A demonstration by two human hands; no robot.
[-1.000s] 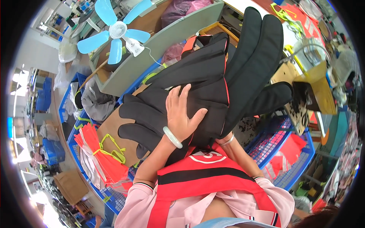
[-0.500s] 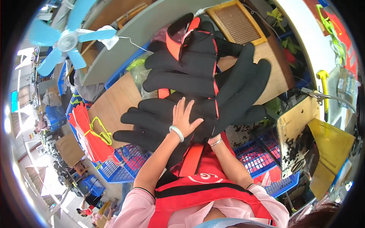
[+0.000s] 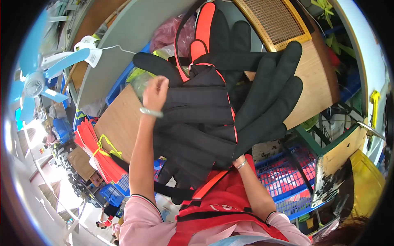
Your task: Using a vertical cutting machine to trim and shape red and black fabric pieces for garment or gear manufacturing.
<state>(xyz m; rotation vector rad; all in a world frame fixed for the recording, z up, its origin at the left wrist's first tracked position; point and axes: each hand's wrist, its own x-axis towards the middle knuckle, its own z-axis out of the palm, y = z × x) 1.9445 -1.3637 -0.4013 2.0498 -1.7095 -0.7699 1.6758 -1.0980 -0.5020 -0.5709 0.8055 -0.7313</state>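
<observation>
Cluttered wooden surface (image 3: 119, 123): left hand (image 3: 155, 93) grips the edge of stacked black fabric gloves with orange trim (image 3: 213, 119); right hand, hidden beneath, grip cannot be told.

I wear a pink long-sleeved top with dark-edged cuffs (image 3: 141, 198) under a red vest with black trim (image 3: 217, 213), and a pale bangle on each wrist (image 3: 151, 112).

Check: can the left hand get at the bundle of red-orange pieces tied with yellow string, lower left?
Probably yes. The left hand rests on the black gloves; the bundle lies on that arm's outer side, with nothing visibly between.
</observation>
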